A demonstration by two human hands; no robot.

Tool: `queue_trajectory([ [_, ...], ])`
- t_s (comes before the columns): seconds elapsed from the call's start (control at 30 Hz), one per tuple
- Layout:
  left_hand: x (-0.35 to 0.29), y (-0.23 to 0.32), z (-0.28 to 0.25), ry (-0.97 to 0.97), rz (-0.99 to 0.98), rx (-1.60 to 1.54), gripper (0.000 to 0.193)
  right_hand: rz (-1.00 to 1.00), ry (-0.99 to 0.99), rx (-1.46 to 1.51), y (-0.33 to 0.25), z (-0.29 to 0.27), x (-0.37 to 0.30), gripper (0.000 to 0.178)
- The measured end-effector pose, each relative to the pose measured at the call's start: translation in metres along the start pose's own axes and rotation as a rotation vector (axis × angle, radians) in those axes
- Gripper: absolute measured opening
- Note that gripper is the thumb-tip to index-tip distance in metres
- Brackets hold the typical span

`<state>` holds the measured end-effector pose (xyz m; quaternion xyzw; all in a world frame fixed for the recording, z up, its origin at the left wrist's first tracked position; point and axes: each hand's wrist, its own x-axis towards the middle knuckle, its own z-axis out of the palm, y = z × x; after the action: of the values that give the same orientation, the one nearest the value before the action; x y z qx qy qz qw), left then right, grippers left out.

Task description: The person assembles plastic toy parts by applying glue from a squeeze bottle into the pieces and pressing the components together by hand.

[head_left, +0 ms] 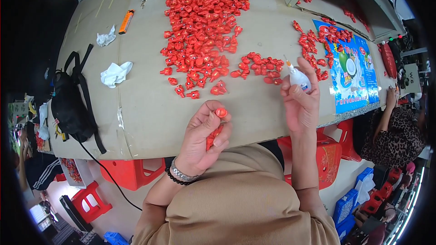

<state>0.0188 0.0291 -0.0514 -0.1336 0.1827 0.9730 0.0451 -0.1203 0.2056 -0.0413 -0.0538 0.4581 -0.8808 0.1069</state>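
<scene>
My left hand (203, 137) is closed around small red plastic pieces. One round red piece (221, 112) is pinched at the thumb and fingertip with its hollow side up, while another red part (212, 138) lies against the palm under the fingers. In my right hand (303, 104) is a small white glue bottle (299, 80), held upright with its orange collar and thin needle tip pointing up. Beyond my hands spreads a large heap of red plastic pieces (200, 22). A smaller group of round red pieces (261, 66) sits just left of the bottle.
Crumpled white tissues (116, 73), an orange tube (126, 22) and a black bag (72, 100) with a cable lie at left. On the right, more red pieces (311, 47) border a blue printed sheet (352, 70) beside a grey box (386, 13). Another person's arm (389, 102) rests at the table's right edge.
</scene>
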Motion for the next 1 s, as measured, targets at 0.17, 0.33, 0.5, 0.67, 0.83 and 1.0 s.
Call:
queue_trajectory([
  [0.17, 0.000, -0.001, -0.003, -0.012, 0.001, 0.008, 0.018, 0.124, -0.010, -0.166, 0.002, 0.015, 0.009, 0.035],
  [0.33, -0.001, -0.001, -0.004, -0.028, -0.004, -0.012, 0.017, 0.153, -0.033, -0.685, 0.005, 0.038, 0.008, 0.033],
  [0.5, -0.003, -0.001, -0.005, -0.038, 0.002, -0.017, 0.016, -0.476, -0.180, -1.345, 0.027, 0.043, 0.006, 0.021],
  [0.67, -0.003, 0.000, -0.004, -0.041, -0.002, -0.031, 0.015, -0.404, -0.130, -1.764, 0.032, 0.050, 0.005, 0.022],
  [0.83, -0.004, 0.000, -0.007, -0.049, 0.039, -0.024, 0.017, -0.455, -0.259, -1.643, 0.023, 0.042, -0.002, 0.020],
  [1.0, -0.005, 0.000, -0.005, -0.044, 0.064, -0.004, 0.018, -0.361, -0.322, -1.539, 0.019, 0.032, -0.016, 0.022],
])
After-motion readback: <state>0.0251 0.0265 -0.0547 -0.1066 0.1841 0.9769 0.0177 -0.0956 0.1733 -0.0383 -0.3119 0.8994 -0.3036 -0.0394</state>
